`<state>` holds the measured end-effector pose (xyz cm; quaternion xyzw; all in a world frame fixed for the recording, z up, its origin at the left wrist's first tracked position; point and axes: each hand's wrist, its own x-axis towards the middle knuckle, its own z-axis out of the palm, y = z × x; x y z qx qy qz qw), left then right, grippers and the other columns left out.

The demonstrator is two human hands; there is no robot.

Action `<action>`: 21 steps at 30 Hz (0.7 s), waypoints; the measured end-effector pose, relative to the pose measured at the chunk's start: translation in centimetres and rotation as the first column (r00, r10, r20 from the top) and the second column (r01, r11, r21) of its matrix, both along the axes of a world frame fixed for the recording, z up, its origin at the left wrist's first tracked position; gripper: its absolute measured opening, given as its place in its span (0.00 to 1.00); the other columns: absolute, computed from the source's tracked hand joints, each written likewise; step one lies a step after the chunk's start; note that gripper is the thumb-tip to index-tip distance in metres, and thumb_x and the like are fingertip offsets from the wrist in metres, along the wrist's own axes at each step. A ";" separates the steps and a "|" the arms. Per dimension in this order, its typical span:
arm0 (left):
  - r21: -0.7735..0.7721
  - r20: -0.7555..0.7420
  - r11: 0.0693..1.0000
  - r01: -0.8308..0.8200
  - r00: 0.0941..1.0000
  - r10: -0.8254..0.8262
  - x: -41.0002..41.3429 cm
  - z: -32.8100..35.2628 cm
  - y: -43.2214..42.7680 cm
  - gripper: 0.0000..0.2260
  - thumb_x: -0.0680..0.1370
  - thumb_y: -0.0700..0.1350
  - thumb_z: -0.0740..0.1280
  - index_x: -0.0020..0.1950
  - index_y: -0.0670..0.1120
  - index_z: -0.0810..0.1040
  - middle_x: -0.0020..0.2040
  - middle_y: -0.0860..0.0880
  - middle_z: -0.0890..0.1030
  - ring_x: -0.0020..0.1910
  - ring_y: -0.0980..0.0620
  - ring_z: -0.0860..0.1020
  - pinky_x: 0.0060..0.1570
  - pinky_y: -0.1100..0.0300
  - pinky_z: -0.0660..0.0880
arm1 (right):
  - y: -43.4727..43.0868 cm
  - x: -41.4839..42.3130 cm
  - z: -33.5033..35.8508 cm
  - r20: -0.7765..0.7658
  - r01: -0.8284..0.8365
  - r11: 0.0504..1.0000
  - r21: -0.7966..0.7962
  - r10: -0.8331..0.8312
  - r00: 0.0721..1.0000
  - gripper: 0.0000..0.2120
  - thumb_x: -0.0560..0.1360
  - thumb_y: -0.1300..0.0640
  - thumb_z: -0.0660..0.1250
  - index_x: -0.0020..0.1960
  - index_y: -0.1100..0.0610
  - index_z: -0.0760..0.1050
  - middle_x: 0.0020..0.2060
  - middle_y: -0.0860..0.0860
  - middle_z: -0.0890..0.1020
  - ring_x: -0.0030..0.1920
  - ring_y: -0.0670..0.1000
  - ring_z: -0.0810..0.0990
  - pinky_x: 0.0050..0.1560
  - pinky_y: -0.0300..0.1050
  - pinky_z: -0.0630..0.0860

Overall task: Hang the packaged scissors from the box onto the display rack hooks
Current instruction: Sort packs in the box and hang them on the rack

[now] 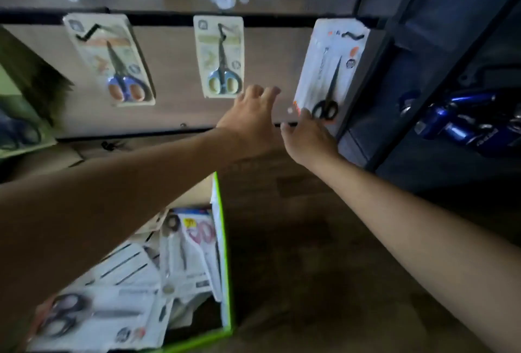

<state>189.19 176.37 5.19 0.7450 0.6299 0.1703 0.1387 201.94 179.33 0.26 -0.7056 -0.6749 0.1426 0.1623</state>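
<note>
Pack likely light, stiff, slick; best held by card edge. My right hand at its lower corner, grip unclear; left hand spread, empty.

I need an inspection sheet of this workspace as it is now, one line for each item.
Surface: brown display panel with black hooks.
Job's things: three packs hang: blue-orange-handled scissors pack, blue-cream-handled scissors pack, white card pack with black scissors; green-edged cardboard box holds more packs.
Clutter: nothing seen.
Grippers: left hand open, holding nothing; right hand touches the white card pack's lower corner, grip unclear.
Cables: nothing seen.
Surroundings: dark shelf unit holding shiny blue metal items.
</note>
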 end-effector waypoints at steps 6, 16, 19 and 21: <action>-0.021 -0.112 0.998 -0.060 0.992 0.057 -10.4 -4.9 -7.4 0.26 0.74 0.40 0.64 0.72 0.46 0.63 0.67 0.42 0.65 0.67 0.40 0.65 0.65 0.48 0.67 | -7.6 -8.5 -1.8 0.123 -0.304 0.952 -0.024 0.305 0.944 0.23 0.80 0.46 0.59 0.71 0.56 0.65 0.67 0.58 0.72 0.68 0.60 0.69 0.63 0.54 0.69; -0.269 -0.258 0.963 -0.032 0.965 -0.040 -17.7 -12.3 -15.1 0.20 0.76 0.39 0.60 0.68 0.46 0.65 0.64 0.42 0.67 0.64 0.42 0.67 0.60 0.47 0.72 | -13.3 -15.8 -8.4 0.480 -0.538 0.740 -0.403 0.671 0.564 0.11 0.80 0.59 0.59 0.60 0.59 0.75 0.58 0.57 0.79 0.59 0.59 0.77 0.44 0.45 0.69; -0.355 -0.287 0.934 -0.027 0.955 -0.081 -19.1 -13.7 -16.7 0.26 0.76 0.38 0.60 0.73 0.47 0.61 0.68 0.43 0.65 0.68 0.42 0.64 0.62 0.48 0.70 | -14.0 -17.0 -10.8 0.480 -0.435 0.711 -0.552 0.698 0.531 0.14 0.80 0.64 0.57 0.64 0.61 0.74 0.62 0.57 0.77 0.62 0.60 0.76 0.53 0.49 0.74; -0.378 -0.280 0.926 -0.023 0.956 -0.091 -19.9 -14.1 -17.4 0.27 0.76 0.38 0.60 0.75 0.48 0.58 0.69 0.43 0.64 0.69 0.43 0.63 0.63 0.48 0.70 | -14.2 -17.5 -11.8 0.479 -0.365 0.716 -0.595 0.680 0.555 0.18 0.80 0.68 0.54 0.68 0.64 0.68 0.66 0.60 0.73 0.65 0.61 0.74 0.59 0.54 0.73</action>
